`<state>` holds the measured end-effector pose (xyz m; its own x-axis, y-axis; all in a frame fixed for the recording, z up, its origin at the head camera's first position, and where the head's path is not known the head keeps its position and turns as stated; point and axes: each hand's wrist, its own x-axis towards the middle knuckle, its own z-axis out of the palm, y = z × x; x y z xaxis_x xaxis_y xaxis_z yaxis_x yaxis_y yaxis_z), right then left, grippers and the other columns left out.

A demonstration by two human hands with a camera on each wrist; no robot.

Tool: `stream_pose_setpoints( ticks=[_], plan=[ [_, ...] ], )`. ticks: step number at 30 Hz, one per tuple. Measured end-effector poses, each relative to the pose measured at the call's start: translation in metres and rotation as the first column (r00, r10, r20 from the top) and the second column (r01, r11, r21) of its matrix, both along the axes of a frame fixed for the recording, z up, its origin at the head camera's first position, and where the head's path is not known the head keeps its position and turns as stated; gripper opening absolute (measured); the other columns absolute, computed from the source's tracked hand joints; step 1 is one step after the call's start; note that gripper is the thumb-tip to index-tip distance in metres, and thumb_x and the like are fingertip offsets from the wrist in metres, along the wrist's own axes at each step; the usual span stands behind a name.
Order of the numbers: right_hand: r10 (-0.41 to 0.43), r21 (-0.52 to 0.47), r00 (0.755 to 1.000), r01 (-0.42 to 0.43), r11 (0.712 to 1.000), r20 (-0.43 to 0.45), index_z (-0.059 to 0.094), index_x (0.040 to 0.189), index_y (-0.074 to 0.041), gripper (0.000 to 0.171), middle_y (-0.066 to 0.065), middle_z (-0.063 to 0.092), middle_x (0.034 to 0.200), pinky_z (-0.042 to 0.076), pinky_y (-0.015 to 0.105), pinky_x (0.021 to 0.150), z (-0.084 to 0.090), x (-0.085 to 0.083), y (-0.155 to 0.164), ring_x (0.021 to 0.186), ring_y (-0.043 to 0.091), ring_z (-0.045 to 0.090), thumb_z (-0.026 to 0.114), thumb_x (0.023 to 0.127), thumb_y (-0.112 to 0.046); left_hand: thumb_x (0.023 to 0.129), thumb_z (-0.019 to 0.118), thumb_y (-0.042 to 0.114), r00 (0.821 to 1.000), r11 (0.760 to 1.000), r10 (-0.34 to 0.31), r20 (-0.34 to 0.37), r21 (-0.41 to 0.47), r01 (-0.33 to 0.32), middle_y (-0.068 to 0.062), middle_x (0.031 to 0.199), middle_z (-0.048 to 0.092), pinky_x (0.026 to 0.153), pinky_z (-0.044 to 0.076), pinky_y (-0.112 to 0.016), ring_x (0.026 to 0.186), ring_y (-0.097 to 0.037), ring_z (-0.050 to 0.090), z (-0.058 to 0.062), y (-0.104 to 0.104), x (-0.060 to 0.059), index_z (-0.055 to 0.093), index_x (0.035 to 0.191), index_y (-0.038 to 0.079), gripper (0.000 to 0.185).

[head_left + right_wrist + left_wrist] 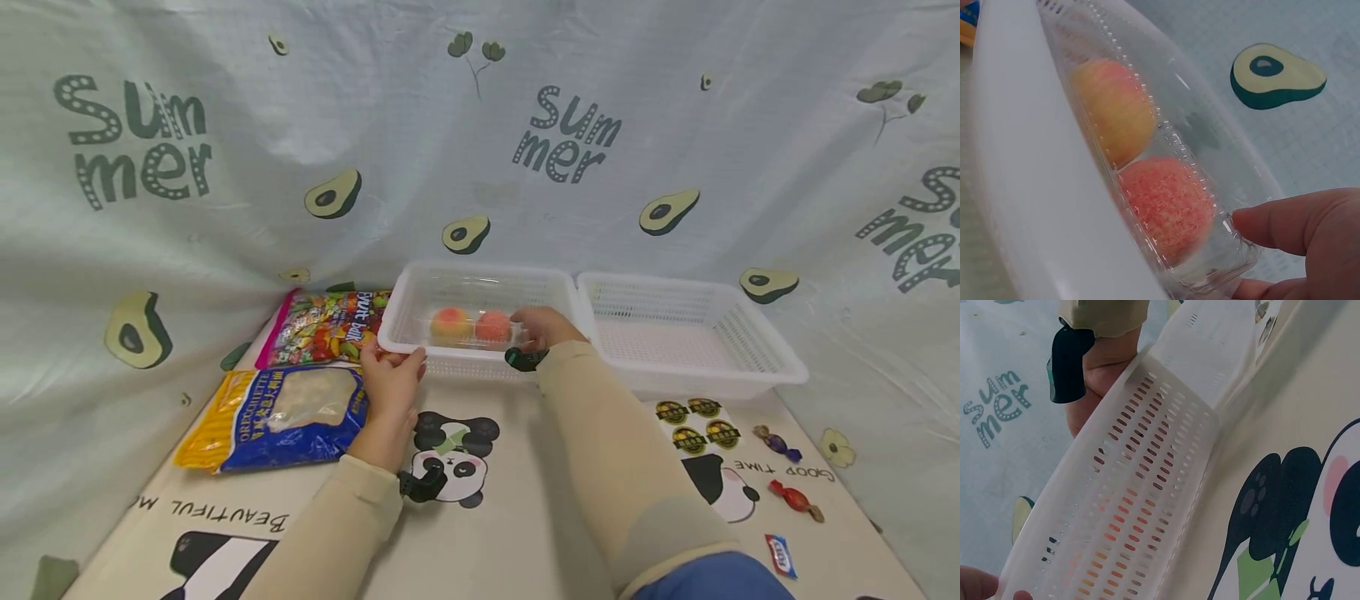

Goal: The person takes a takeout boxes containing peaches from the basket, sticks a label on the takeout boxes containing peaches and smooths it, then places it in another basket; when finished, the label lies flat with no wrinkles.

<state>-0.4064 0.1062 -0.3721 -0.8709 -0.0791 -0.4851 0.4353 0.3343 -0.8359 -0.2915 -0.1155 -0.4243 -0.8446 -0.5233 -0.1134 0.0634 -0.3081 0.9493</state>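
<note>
Fingers (1275, 225) at right pinch a clear plastic box (1229, 264), round fruit (1166, 209) beside them; left fingers (975, 584) pinch a perforated basket (461, 353).

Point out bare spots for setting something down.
Free: inside the right basket; on the table between the sleeves. Crowded: the left basket, with a clear container of fruit and the right hand; the table's left, under two bags.

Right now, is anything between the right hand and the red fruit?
Yes, the clear plastic container. Its end wall stands between the right hand and the red fruit inside; the hand pinches that end.
</note>
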Motion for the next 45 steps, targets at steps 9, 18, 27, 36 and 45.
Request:
stream_pose_setpoints(
  ticks=[9, 18, 27, 36, 45],
  plan=[
    [0.037, 0.044, 0.998, -0.035, 0.998, -0.057, 0.036, 0.156, -0.001, 0.062, 0.027, 0.042, 0.155, 0.061, 0.033, 0.08, 0.007, 0.004, 0.007, 0.097, 0.028, 0.066, 0.053, 0.105, -0.031, 0.089, 0.077, 0.004, 1.0, 1.0, -0.02, -0.002, -0.001, 0.02, -0.018, 0.126, 0.063, 0.078, 0.062, -0.026, 0.097, -0.02, 0.065, 0.0, -0.002, 0.001, 0.031, 0.15, 0.017, 0.077],
    [0.01, -0.006, 0.997, -0.011, 1.0, -0.071, 0.035, 0.156, -0.005, 0.074, 0.03, 0.047, 0.147, 0.061, 0.038, 0.089, 0.005, 0.003, 0.015, 0.113, 0.038, 0.07, 0.062, 0.096, -0.039, 0.088, 0.078, 0.004, 0.999, 0.999, -0.053, 0.01, 0.004, 0.053, -0.016, 0.122, 0.064, 0.077, 0.062, -0.025, 0.094, -0.017, 0.065, 0.001, -0.001, 0.0, 0.03, 0.15, 0.018, 0.079],
    [-0.058, -0.096, 0.99, 0.046, 0.994, -0.13, 0.042, 0.144, -0.002, 0.064, 0.016, 0.05, 0.114, 0.058, 0.044, 0.098, 0.014, 0.011, 0.017, 0.094, 0.032, 0.07, 0.066, 0.093, -0.034, 0.089, 0.077, 0.004, 0.997, 0.997, -0.077, 0.008, 0.024, 0.077, -0.012, 0.117, 0.063, 0.083, 0.062, -0.029, 0.09, -0.016, 0.067, 0.006, -0.006, 0.0, 0.027, 0.15, 0.019, 0.081],
    [-0.074, -0.153, 0.981, 0.046, 0.987, -0.181, 0.046, 0.147, -0.005, 0.059, 0.015, 0.049, 0.106, 0.062, 0.04, 0.089, 0.024, 0.026, 0.024, 0.08, 0.025, 0.069, 0.06, 0.097, -0.034, 0.089, 0.076, 0.001, 0.996, 0.994, -0.094, -0.001, 0.064, 0.094, -0.015, 0.122, 0.063, 0.088, 0.061, -0.034, 0.079, -0.01, 0.07, 0.007, -0.009, 0.002, 0.025, 0.152, 0.017, 0.082],
    [-0.084, -0.158, 0.973, 0.051, 0.986, -0.213, 0.042, 0.148, -0.003, 0.061, 0.021, 0.055, 0.132, 0.062, 0.035, 0.086, 0.034, 0.058, 0.041, 0.095, 0.024, 0.07, 0.056, 0.098, -0.036, 0.089, 0.075, -0.002, 0.995, 0.992, -0.099, 0.004, 0.081, 0.099, -0.015, 0.127, 0.061, 0.079, 0.062, -0.026, 0.083, -0.014, 0.07, 0.006, -0.013, -0.001, 0.026, 0.15, 0.017, 0.08]
  ],
)
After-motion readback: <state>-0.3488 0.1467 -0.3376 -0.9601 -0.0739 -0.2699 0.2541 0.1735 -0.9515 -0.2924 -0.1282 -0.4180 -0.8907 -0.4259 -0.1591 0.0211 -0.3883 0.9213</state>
